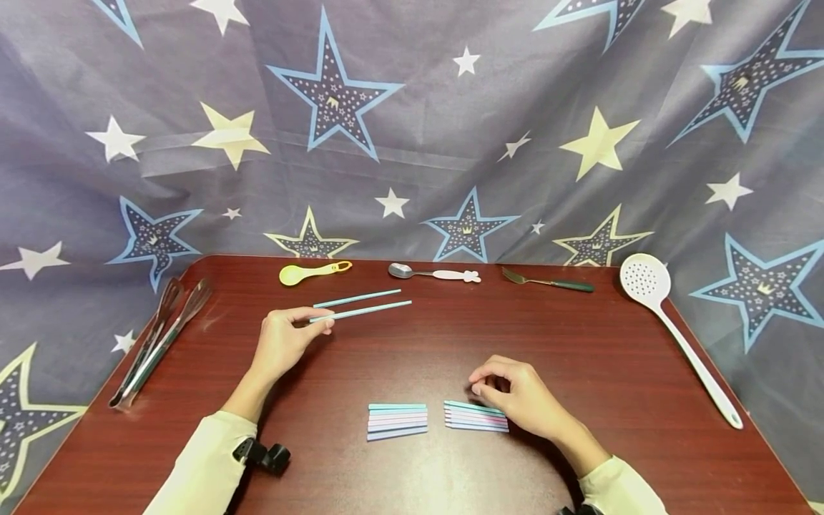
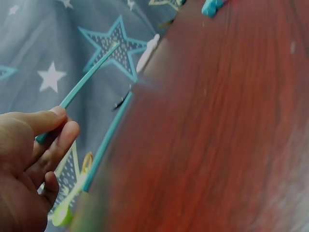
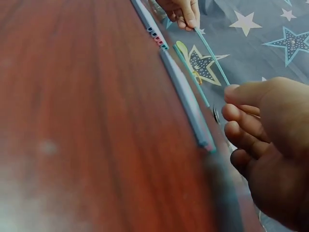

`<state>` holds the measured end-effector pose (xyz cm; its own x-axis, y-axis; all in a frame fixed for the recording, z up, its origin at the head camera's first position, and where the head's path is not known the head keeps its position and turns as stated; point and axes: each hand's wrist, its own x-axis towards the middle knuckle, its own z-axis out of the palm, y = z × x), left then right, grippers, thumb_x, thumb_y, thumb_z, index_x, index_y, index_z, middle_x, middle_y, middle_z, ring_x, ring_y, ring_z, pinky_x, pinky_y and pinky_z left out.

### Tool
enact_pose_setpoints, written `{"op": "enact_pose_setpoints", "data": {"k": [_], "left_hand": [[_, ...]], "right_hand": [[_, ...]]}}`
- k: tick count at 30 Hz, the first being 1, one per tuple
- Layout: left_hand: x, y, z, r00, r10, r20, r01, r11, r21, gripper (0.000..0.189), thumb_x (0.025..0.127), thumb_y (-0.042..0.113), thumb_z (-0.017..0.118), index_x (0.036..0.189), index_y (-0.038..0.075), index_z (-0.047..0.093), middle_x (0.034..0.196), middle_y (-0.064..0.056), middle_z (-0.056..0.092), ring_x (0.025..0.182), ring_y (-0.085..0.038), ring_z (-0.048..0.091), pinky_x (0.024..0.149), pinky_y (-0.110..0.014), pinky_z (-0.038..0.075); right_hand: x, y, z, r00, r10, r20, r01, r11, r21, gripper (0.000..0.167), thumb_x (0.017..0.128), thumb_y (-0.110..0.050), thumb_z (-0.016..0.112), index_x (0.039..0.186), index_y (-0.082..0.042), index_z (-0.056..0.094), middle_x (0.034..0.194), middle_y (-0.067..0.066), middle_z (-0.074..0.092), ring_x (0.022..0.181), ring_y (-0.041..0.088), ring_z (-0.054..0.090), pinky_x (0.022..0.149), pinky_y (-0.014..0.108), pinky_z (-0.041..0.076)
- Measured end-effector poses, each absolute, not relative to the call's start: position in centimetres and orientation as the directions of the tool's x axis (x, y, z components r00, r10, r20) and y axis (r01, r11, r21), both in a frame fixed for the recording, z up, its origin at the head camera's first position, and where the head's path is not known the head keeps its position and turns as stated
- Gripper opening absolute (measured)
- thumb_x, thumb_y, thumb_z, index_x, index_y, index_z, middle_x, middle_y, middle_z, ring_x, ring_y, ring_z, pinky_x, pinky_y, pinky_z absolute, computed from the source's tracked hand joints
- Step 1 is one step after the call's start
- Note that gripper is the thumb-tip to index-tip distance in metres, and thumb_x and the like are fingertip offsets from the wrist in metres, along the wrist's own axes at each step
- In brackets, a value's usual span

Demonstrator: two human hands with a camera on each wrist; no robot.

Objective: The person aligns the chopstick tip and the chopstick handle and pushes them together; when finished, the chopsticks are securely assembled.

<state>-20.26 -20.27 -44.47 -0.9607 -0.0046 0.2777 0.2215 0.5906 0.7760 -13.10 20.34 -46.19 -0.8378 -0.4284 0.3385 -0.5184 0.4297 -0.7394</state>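
Above the table [image 1: 553,336], left fingers [image 2: 70,131] pinch a stick [image 1: 370,310].

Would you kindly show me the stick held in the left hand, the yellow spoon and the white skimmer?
Held stick [image 1: 370,309]: head view, middle of its exposed length.
Yellow spoon [image 1: 316,272]: head view, handle.
White skimmer [image 1: 691,355]: head view, handle.

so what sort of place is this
Probably a table staged for filming rather than a working kitchen: a star-patterned cloth hangs behind the wooden table, and a fork and white skimmer lie near its edges.
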Motion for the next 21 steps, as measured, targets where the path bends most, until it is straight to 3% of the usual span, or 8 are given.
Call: {"op": "enact_pose_setpoints", "data": {"k": [3, 7, 13, 17, 21], "left_hand": [[-20.9, -20.6, -45.1, -0.966, -0.048, 0.255, 0.171, 0.623, 0.763, 0.016, 0.088, 0.028, 0.084, 0.1, 0.018, 0.084, 0.076, -0.001, 0.08, 0.074, 0.008, 0.062, 0.065, -0.016, 0.043], [-21.6, -20.9, -45.9, -0.967, -0.093, 0.236, 0.114, 0.671, 0.732, 0.018, 0.087, 0.033, 0.084, 0.099, 0.019, 0.085, 0.075, 0.001, 0.079, 0.076, -0.003, 0.067, 0.071, -0.019, 0.045], [-22.2, -20.9, -46.6, -0.965, -0.118, 0.233, 0.091, 0.683, 0.725, 0.021, 0.087, 0.03, 0.084, 0.102, 0.015, 0.084, 0.091, -0.007, 0.081, 0.099, -0.032, 0.074, 0.089, -0.042, 0.051], [-22.7, -20.6, -47.0, -0.967, -0.109, 0.231, 0.093, 0.692, 0.716, 0.02, 0.088, 0.03, 0.084, 0.102, 0.015, 0.084, 0.101, -0.009, 0.081, 0.101, -0.036, 0.073, 0.088, -0.049, 0.053], [-23.1, -20.2, -47.3, -0.958, -0.075, 0.275, 0.144, 0.704, 0.695, 0.015, 0.087, 0.025, 0.085, 0.098, 0.015, 0.085, 0.102, -0.01, 0.081, 0.099, -0.036, 0.073, 0.087, -0.051, 0.055]], "right_hand": [[-12.8, 20.5, -46.6, -0.852, -0.443, 0.279, -0.479, 0.447, -0.755, 0.011, 0.09, -0.008, 0.079, 0.095, -0.018, 0.077, 0.084, -0.011, 0.067, 0.073, 0.002, 0.057, 0.062, 0.021, 0.049], [-12.6, 20.5, -47.1, -0.839, -0.473, 0.27, -0.495, 0.456, -0.739, 0.011, 0.09, -0.009, 0.079, 0.093, -0.02, 0.076, 0.084, -0.013, 0.066, 0.079, 0.007, 0.057, 0.068, 0.022, 0.05], [-12.4, 20.5, -47.2, -0.81, -0.507, 0.294, -0.539, 0.447, -0.713, 0.012, 0.088, -0.009, 0.081, 0.093, -0.019, 0.076, 0.083, -0.011, 0.063, 0.082, 0.012, 0.056, 0.072, 0.023, 0.048], [-12.3, 20.6, -47.2, -0.811, -0.525, 0.258, -0.526, 0.464, -0.713, 0.011, 0.088, -0.013, 0.082, 0.095, -0.02, 0.076, 0.084, -0.011, 0.063, 0.083, 0.011, 0.053, 0.073, 0.022, 0.046], [-12.3, 20.7, -47.1, -0.807, -0.533, 0.254, -0.534, 0.477, -0.698, 0.012, 0.088, -0.013, 0.082, 0.095, -0.021, 0.077, 0.084, -0.011, 0.063, 0.083, 0.009, 0.052, 0.073, 0.022, 0.045]]}}
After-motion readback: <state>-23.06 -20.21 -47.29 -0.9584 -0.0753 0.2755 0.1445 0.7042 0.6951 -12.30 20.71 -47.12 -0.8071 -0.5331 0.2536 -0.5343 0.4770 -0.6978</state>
